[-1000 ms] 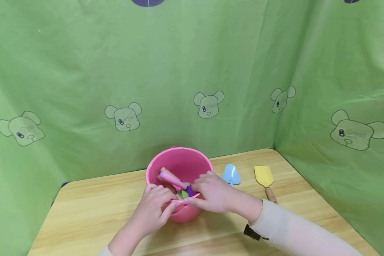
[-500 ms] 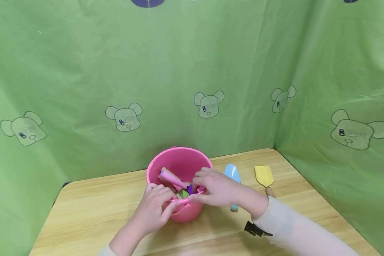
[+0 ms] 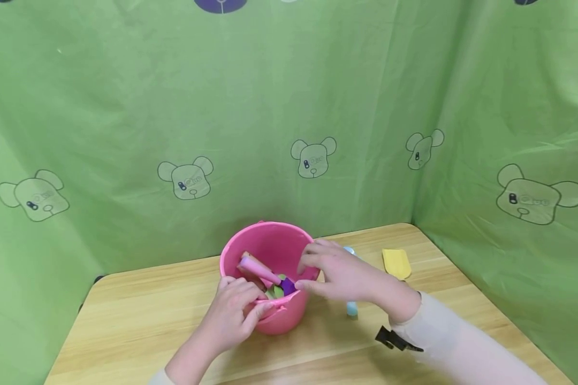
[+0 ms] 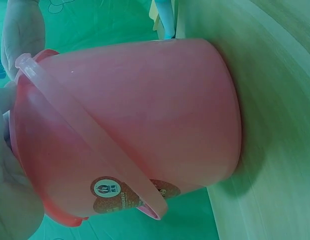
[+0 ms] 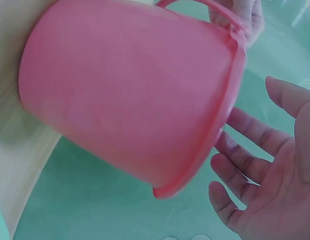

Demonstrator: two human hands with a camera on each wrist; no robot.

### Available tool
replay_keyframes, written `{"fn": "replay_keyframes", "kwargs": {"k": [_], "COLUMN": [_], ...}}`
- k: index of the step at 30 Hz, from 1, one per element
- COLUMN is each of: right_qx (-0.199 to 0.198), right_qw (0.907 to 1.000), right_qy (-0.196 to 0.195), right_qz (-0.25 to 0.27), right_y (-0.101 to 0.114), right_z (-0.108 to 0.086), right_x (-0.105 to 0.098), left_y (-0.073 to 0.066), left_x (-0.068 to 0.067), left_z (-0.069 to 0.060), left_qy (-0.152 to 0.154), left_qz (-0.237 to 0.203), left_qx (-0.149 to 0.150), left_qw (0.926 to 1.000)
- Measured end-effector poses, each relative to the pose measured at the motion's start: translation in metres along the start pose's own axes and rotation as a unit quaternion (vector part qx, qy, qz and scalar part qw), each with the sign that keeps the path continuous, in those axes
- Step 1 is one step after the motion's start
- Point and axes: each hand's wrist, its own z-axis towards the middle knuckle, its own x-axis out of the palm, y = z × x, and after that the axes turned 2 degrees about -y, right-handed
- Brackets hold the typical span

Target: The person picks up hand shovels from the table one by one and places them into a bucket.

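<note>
A pink bucket (image 3: 284, 319) stands on the table, tilted slightly in the head view. My left hand (image 3: 232, 309) grips its near rim, thumb outside and fingers inside. At the right rim is my right hand (image 3: 339, 271), its fingers loosely extended and holding nothing; in the right wrist view the fingertips (image 5: 238, 116) lie close to or against the rim. Inside the bucket are a pink-purple handle (image 3: 259, 269), a purple piece (image 3: 288, 286) and green leaf-like pieces (image 3: 278, 291). The bucket's carrying handle (image 4: 97, 137) hangs down along the outside wall in the left wrist view.
A toy shovel with a yellow blade (image 3: 397, 263) lies at the right of the table (image 3: 139, 310). A blue toy shovel (image 3: 351, 308) is mostly covered by my right hand. Green curtains (image 3: 250, 107) enclose the back and sides.
My right hand has let go of the near rim beside the left hand and shifted right and back along the bucket's edge, its fingers opening. My left hand stays in place.
</note>
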Motion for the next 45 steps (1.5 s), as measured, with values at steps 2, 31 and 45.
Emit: {"fn": "replay_keyframes", "kwargs": {"k": [2, 31, 45], "right_qx": [0.006, 0.083, 0.078], "right_qw": [1.0000, 0.9963, 0.9967], "right_qy": [-0.005, -0.018, -0.004], "right_qz": [-0.002, 0.014, 0.022], "right_y": [-0.002, -0.056, -0.082], "right_z": [-0.001, -0.026, -0.042], "right_x": [-0.004, -0.013, 0.013], "left_y": [0.000, 0.000, 0.001], "left_x": [0.000, -0.002, 0.002], "left_z": [0.000, 0.000, -0.001], "left_qy": [-0.002, -0.012, -0.010], "left_qz": [0.000, -0.006, -0.005], "left_qx": [0.001, 0.001, 0.002], "left_qw": [1.0000, 0.9999, 0.9999]}}
